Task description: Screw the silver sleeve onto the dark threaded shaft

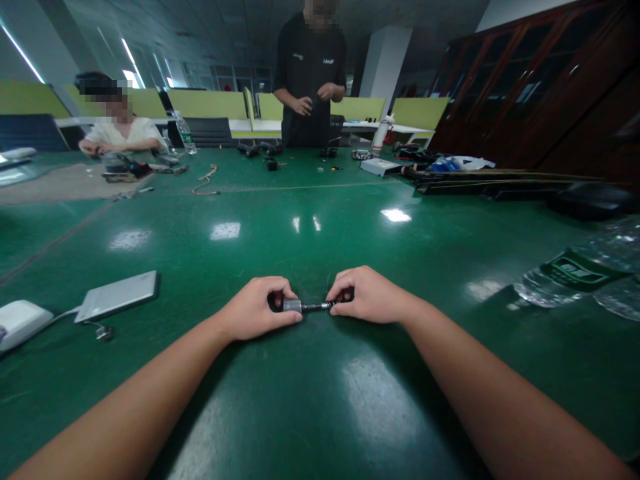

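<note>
Both hands meet low over the middle of the green table. My left hand is closed around a metal cylinder with a thin shaft, its thumb along the near side. The dark shaft points right from the cylinder toward my right hand. There, thumb and fingers pinch the shaft's far end, where a small dark ribbed part shows at the fingertips. How far that part reaches inside the right hand is hidden.
Left lie a silver power bank, a white charger and a small metal piece. Clear water bottles lie at right. Tools and parts, a grey box and dark strips sit farther back. Two people are across the table.
</note>
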Tool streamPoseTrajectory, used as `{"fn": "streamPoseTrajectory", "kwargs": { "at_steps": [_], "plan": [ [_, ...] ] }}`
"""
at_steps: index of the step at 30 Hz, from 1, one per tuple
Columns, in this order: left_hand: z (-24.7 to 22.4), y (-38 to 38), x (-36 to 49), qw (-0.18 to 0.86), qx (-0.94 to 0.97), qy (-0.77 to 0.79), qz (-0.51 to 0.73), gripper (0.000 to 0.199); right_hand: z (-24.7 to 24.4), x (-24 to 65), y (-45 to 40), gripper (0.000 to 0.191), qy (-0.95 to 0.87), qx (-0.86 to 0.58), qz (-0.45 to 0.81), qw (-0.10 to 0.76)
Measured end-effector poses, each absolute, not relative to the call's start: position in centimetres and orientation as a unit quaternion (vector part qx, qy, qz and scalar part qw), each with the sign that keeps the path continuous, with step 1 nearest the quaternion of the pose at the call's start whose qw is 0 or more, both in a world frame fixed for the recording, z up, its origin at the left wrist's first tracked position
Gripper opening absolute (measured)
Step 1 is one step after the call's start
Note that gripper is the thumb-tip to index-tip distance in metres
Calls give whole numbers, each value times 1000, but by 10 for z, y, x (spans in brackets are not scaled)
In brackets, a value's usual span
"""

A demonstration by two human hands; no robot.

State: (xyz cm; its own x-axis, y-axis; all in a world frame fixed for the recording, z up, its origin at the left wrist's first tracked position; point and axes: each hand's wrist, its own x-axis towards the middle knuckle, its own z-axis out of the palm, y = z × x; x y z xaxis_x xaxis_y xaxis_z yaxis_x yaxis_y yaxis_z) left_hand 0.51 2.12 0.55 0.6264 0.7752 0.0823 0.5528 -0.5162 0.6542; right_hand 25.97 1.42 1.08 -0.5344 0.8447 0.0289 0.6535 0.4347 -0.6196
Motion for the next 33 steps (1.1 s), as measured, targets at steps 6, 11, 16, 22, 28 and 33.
{"fn": "streamPoseTrajectory", "kwargs": {
  "at_steps": [6,11,16,22,28,33],
  "plan": [
    [3,20,4,291,852,390,192,21,3,242,9,31,-805,-445,328,216],
    [3,20,6,296,852,381,204,30,-1,233,6,33,-802,-431,340,234],
    [5,20,6,303,852,375,204,24,1,235,6,24,-823,-421,311,220],
    [4,20,7,311,844,390,198,25,1,232,4,24,-846,-398,275,224],
    [2,20,7,313,845,387,197,26,-2,226,1,16,-846,-401,260,236],
    [2,21,7,306,850,378,203,27,-1,225,1,13,-847,-399,256,240]
  ]
}}
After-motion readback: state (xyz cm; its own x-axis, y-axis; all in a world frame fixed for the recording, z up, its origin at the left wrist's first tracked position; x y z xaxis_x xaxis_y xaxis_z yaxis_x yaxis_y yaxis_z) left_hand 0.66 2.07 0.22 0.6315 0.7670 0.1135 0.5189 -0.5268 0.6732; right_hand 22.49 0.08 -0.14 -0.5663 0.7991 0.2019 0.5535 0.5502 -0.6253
